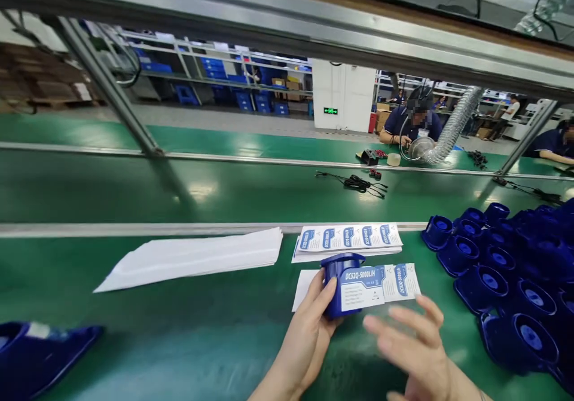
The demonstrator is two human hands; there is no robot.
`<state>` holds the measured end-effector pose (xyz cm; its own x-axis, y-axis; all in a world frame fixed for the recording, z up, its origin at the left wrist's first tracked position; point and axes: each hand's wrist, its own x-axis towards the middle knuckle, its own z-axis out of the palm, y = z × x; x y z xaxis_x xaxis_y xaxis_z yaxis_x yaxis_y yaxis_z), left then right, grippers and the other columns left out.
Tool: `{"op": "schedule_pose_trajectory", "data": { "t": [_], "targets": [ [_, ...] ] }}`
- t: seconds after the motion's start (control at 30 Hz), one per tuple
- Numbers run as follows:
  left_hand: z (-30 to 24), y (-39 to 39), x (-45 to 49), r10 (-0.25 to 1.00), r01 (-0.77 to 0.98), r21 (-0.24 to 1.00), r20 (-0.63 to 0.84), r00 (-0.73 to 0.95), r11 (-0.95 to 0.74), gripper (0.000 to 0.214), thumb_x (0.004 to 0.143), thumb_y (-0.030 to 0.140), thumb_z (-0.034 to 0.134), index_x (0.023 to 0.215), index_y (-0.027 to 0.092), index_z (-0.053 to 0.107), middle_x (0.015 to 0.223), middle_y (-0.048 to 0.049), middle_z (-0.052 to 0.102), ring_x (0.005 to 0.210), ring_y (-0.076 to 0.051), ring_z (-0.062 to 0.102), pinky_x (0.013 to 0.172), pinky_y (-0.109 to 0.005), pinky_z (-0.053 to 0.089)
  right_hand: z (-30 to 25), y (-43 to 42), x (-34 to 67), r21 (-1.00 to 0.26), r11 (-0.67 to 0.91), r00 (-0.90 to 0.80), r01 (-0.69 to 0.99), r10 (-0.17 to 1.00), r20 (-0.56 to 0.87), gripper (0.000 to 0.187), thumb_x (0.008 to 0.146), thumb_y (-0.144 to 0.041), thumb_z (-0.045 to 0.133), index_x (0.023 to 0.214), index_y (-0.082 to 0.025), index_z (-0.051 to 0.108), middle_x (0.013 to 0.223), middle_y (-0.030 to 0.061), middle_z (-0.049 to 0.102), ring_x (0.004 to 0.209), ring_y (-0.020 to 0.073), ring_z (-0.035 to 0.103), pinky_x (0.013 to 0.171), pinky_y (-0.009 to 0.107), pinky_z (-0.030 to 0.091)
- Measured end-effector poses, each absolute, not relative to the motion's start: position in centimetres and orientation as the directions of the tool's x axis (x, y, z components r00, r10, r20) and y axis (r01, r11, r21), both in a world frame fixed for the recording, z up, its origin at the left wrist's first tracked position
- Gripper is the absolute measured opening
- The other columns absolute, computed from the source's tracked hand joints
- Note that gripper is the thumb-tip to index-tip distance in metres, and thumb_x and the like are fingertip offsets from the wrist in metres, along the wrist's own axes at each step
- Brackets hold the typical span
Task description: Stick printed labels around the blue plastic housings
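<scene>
A: Position of the part?
B: The housing is held above the bench, in front of the label sheets. The left hand is clamped round its side, thumb toward the label.

A: State of the label?
B: It lies across the housing's face, its right end projecting past the blue body. Adhesion under it: cannot tell. Judgement: if that end is loose, pressing unevenly could crease it or trap air; a turn of the left wrist could set it askew.

A: The other hand?
B: The right hand is blurred, fingers spread, apparently holding nothing, just below the label. A careless brush could catch the projecting end.

A: Surroundings?
B: A part-used sheet sits directly behind; the free end might stick to it if the housing dips. Beyond lies a stack, with blank paper to its left. More housings crowd the right; a wide reach could knock those.
</scene>
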<state>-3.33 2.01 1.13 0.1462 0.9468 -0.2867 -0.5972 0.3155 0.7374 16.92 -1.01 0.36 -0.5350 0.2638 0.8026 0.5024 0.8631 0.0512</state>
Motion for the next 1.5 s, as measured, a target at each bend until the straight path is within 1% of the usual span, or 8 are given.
{"op": "schedule_pose_trajectory", "data": {
  "t": [0.07, 0.17, 0.3, 0.53, 0.87, 1.2, 1.37, 1.5],
  "targets": [
    [0.9, 2.2, -3.3, 0.953, -0.595, 0.746, -0.264, 0.149, 0.299, 0.061, 0.087, 0.045, 0.072, 0.143, 0.028, 0.050, 0.141, -0.0080, 0.060, 0.133, -0.030, 0.051, 0.096, -0.037, 0.050, -0.1, -0.3, 17.1, -0.251, 0.810, -0.284, 0.530, 0.449, 0.847, 0.042, 0.099, -0.039, 0.045, 0.135, -0.019, 0.050, 0.126, 0.0093, 0.068, 0.127, 0.0275, 0.053, 0.114, 0.048, 0.030],
    [0.5, 2.1, -3.0, 0.959, -0.608, 0.742, -0.234, 0.159, 0.282, 0.063, 0.085, 0.040, 0.076, 0.141, 0.027, 0.051, 0.142, -0.0083, 0.059, 0.135, -0.029, 0.050, 0.105, -0.038, 0.046, -0.5, 0.6, 17.1, -0.685, 0.603, -0.012, 0.409, 0.754, 0.657, 0.027, 0.102, -0.036, 0.041, 0.121, -0.022, 0.055, 0.112, 0.0079, 0.065, 0.108, 0.0250, 0.059, 0.094, 0.040, 0.044],
    [0.1, 1.6, -2.4, 0.963, -0.602, 0.752, -0.218, 0.160, 0.270, 0.066, 0.076, 0.034, 0.086, 0.134, 0.021, 0.057, 0.137, -0.0110, 0.063, 0.133, -0.031, 0.052, 0.111, -0.042, 0.043, -0.7, 1.3, 17.1, -0.933, 0.315, 0.015, 0.172, 0.946, 0.323, 0.024, 0.103, -0.044, 0.046, 0.107, -0.024, 0.057, 0.094, 0.0023, 0.061, 0.089, 0.0195, 0.058, 0.081, 0.032, 0.045],
    [0.0, 1.0, -2.0, 0.953, -0.559, 0.773, -0.225, 0.203, 0.302, 0.078, 0.069, 0.027, 0.089, 0.138, 0.020, 0.055, 0.127, -0.0121, 0.069, 0.128, -0.034, 0.057, 0.111, -0.047, 0.043, 0.5, 1.2, 17.3, -0.959, 0.227, -0.085, 0.172, 0.973, 0.215, 0.033, 0.101, -0.052, 0.049, 0.088, -0.022, 0.054, 0.079, -0.0009, 0.053, 0.076, 0.0165, 0.051, 0.071, 0.029, 0.039],
    [-0.3, 0.6, -1.6, 0.944, -0.503, 0.803, -0.221, 0.246, 0.319, 0.079, 0.070, 0.025, 0.088, 0.141, 0.023, 0.053, 0.128, -0.0121, 0.068, 0.127, -0.034, 0.057, 0.110, -0.048, 0.044, 1.1, 0.9, 16.8, -0.892, 0.325, -0.118, 0.315, 0.946, 0.303, 0.040, 0.099, -0.048, 0.054, 0.072, -0.021, 0.041, 0.069, -0.0033, 0.043, 0.064, 0.0134, 0.040, 0.062, 0.028, 0.033],
    [-0.2, 0.2, -1.7, 0.930, -0.518, 0.779, -0.237, 0.281, 0.355, 0.082, 0.064, 0.023, 0.090, 0.138, 0.023, 0.056, 0.126, -0.0119, 0.069, 0.124, -0.037, 0.060, 0.109, -0.050, 0.046, 1.1, 0.7, 16.2, -0.754, 0.545, -0.178, 0.366, 0.836, 0.518, 0.038, 0.103, -0.020, 0.045, 0.070, -0.022, 0.026, 0.065, -0.0034, 0.034, 0.062, 0.0130, 0.035, 0.061, 0.029, 0.028],
    [0.1, -0.3, -1.6, 0.929, -0.521, 0.776, -0.231, 0.288, 0.354, 0.082, 0.059, 0.028, 0.092, 0.134, 0.022, 0.060, 0.121, -0.0121, 0.072, 0.121, -0.039, 0.061, 0.107, -0.052, 0.047, 1.2, 0.4, 15.8, -0.763, 0.554, -0.182, 0.333, 0.832, 0.524, 0.039, 0.103, -0.022, 0.043, 0.068, -0.022, 0.025, 0.065, -0.0029, 0.035, 0.061, 0.0137, 0.036, 0.061, 0.030, 0.029],
    [0.5, -0.8, -1.7, 0.939, -0.504, 0.798, -0.227, 0.258, 0.331, 0.080, 0.056, 0.030, 0.093, 0.130, 0.022, 0.064, 0.122, -0.0118, 0.071, 0.123, -0.040, 0.059, 0.108, -0.052, 0.046, 1.0, -0.1, 15.4, -0.840, 0.470, -0.194, 0.271, 0.881, 0.431, 0.041, 0.105, -0.031, 0.040, 0.066, -0.023, 0.027, 0.064, -0.0021, 0.035, 0.061, 0.0145, 0.038, 0.060, 0.031, 0.031]
  ]
}}
